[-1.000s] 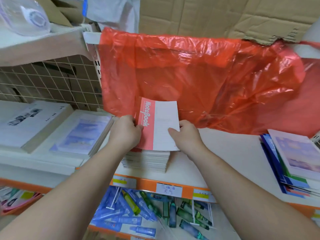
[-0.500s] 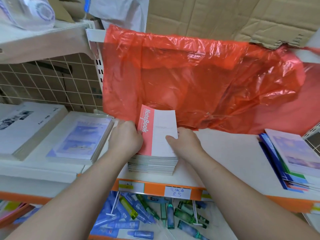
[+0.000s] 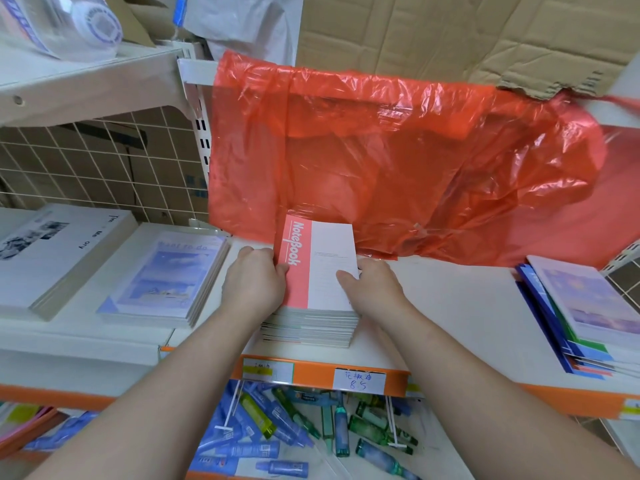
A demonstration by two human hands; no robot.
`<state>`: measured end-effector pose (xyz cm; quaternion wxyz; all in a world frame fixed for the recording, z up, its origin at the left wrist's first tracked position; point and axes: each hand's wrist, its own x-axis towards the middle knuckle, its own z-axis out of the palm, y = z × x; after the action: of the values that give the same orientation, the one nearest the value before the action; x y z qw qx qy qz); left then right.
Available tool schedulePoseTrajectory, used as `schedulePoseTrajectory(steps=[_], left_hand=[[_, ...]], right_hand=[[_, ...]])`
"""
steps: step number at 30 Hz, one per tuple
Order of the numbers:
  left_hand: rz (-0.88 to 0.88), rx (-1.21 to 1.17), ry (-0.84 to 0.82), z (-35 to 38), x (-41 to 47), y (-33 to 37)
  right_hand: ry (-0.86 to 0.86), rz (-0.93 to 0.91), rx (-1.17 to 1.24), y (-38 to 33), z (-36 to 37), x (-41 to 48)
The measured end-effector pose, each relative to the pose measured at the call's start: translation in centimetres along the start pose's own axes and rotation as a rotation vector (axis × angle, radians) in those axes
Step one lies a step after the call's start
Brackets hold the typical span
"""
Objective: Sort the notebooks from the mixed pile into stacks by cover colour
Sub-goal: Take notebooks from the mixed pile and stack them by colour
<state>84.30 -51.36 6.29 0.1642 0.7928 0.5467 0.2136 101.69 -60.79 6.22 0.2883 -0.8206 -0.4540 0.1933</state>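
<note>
**A:** What lay furthest out to the left of the fingers?

**B:** A stack of grey-white books (image 3: 52,258). Nearer in was a stack of lavender-covered notebooks (image 3: 166,275), just beside the left hand (image 3: 254,282). Both stacks lay flat on the white shelf (image 3: 450,306).

**A:** And what was the left hand doing?

**B:** Its fingers (image 3: 258,254) were curled round the spine edge of a pink-and-white notebook (image 3: 318,265), with the thumb on the pink strip of the cover.

**A:** Where was that notebook?

**B:** Between the two hands, lying flat on top of a stack of like notebooks (image 3: 311,327) near the shelf's front edge.

**A:** And the right hand (image 3: 372,289)?

**B:** Its thumb pressed on the white part of the cover, and the other fingers were wrapped over the right edge, so it held the notebook too. I could not tell how far down the stack those fingers reached.

**A:** What was beyond the fingers?

**B:** A red plastic bag (image 3: 398,161) hung behind the stack, its lower fold just past the notebook's far edge.

**A:** And off to the right?

**B:** The mixed pile of notebooks (image 3: 581,313) was well apart from the right hand. It showed blue, green and pink edges under a lavender cover.

**A:** And below the hands?

**B:** A handwritten price label (image 3: 360,381) sat on the orange shelf edge, with loose tubes and bottles (image 3: 294,420) on the shelf underneath.
</note>
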Motion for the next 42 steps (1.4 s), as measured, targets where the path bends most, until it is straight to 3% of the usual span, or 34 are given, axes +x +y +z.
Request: schedulePoseTrajectory(steps=[8,12,18,21,27,34,42], left_hand=[[0.01,-0.011,0.005,-1.4,-0.8,0.9],[0.242,-0.027,0.149,-1.8,-1.9,4.5],[0.59,0.054,-0.003,3.1,-3.9,12.9],[0.601,0.212,-0.18,6.6,-5.0,17.2],[0.645,0.251,-0.292,13.5,-7.0,25.0],[0.643,0.259,-0.337,18.4,-9.4,33.5],[0.693,0.284,-0.319,22.5,-9.6,37.6]], right_hand=[[-0.008,0.006,0.031,0.1,-0.3,-0.1],[0.076,-0.051,0.014,1.0,-2.7,-1.2],[0.027,-0.105,-0.332,7.5,-8.1,-3.3],[0.009,-0.072,-0.448,12.2,-11.0,-3.9],[0.013,-0.02,-0.583,21.2,-16.8,-5.4],[-0.006,0.034,-0.561,29.8,-22.6,-5.8],[-0.011,0.055,-0.523,33.9,-26.0,-5.4]])
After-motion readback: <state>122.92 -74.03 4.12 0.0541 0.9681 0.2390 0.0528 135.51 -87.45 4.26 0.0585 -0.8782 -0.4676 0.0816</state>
